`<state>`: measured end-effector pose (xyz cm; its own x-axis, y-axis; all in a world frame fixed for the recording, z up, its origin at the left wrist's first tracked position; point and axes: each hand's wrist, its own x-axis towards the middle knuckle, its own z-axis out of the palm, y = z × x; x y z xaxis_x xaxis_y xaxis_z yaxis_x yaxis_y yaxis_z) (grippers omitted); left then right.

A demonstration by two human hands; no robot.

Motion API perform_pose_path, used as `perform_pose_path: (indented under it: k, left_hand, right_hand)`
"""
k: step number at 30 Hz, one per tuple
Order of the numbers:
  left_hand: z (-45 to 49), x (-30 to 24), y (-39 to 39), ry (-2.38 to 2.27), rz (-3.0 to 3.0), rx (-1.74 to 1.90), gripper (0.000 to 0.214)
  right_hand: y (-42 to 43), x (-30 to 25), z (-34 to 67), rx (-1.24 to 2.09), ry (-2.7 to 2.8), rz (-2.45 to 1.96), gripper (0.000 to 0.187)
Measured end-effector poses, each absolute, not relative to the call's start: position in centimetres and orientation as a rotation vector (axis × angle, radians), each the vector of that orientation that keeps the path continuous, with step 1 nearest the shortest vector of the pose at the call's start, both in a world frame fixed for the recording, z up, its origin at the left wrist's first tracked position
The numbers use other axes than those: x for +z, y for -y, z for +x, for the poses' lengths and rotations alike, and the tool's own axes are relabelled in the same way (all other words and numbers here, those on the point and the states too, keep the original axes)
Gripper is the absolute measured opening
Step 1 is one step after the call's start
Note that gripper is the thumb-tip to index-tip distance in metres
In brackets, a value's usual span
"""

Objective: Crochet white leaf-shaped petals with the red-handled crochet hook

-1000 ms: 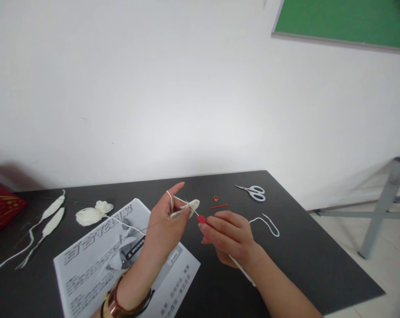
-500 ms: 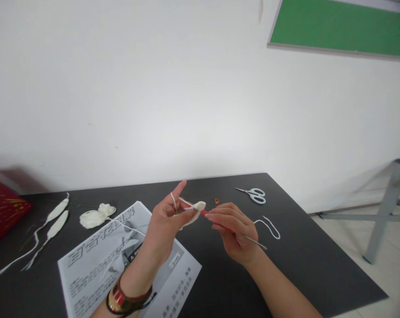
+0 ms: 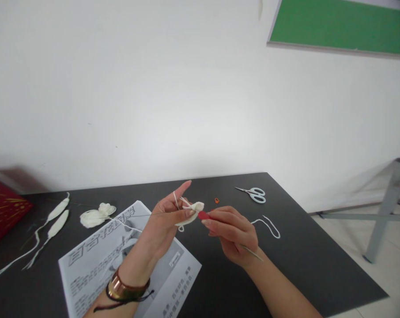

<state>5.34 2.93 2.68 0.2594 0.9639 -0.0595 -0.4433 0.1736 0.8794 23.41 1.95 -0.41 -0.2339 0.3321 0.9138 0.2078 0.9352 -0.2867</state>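
My left hand (image 3: 165, 223) pinches a small cream crochet piece (image 3: 194, 207) above the black table (image 3: 286, 269). White yarn loops over its raised index finger. My right hand (image 3: 235, 232) grips a crochet hook (image 3: 205, 215) with a red handle, its tip at the crochet piece and its metal end sticking out behind the palm. The yarn runs left from my hand to a cream crocheted flower (image 3: 96, 216) on the table.
A printed instruction sheet (image 3: 97, 260) lies under my left forearm. Two white crocheted leaves (image 3: 56, 216) lie at left beside a red box (image 3: 3, 210). Small scissors (image 3: 254, 193), an orange stitch marker (image 3: 216, 200) and a loose yarn scrap (image 3: 269, 224) lie at right.
Both hands have lifted slightly and shifted right. My right hand turned the hook, its metal end swinging out from under the wrist toward the right, and the tip stayed in the crochet piece.
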Motion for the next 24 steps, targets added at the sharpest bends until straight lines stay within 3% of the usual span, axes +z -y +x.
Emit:
perform_pose_path:
  k: [4, 13, 20, 24]
  left_hand:
    - [5.6, 2.9, -2.7, -0.792, 0.978, 1.228, 0.08]
    - [6.4, 2.7, -2.1, -0.833, 1.063, 1.35, 0.083]
    - [6.8, 3.0, -2.0, -0.941, 1.157, 1.418, 0.09]
    - [6.2, 2.7, -2.3, -0.784, 0.917, 1.29, 0.08]
  right_hand:
    - [-1.9, -0.5, 23.5, 0.132, 1.836, -0.406, 0.038]
    - [-2.0, -0.9, 23.8, 0.017, 1.904, -0.408, 0.037]
    - [-1.9, -0.1, 23.6, 0.285, 1.775, -0.508, 0.036]
    - [-1.9, -0.2, 23.7, 0.3, 1.775, -0.481, 0.034]
